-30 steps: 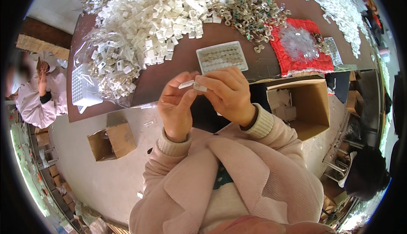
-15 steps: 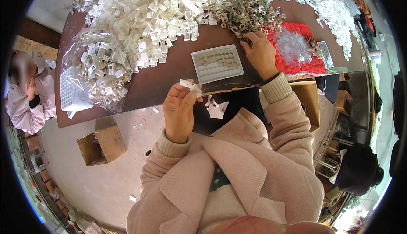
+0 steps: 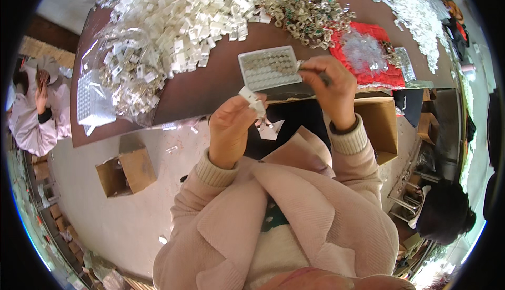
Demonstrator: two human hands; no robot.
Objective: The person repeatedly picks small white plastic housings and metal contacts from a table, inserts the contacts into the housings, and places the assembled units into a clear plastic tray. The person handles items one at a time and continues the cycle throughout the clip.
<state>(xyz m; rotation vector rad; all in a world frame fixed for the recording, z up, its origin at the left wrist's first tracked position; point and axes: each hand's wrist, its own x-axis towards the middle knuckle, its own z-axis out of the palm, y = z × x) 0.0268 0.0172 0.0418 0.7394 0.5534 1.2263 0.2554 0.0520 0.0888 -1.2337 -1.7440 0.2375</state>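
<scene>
1. A brown table spans the upper view.
2. The pale floor shows most widely at left.
3. 1 open cardboard box stands there.
4. A metal-legged seat stands at right.
5. Bright light glares at lower right.

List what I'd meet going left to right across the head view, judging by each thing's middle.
A co-worker's pale pink garment, open brown cardboard box, your bare left hand holding small white plastic pieces, white rectangular plastic tray, your bare right hand, red quilted cloth.
</scene>
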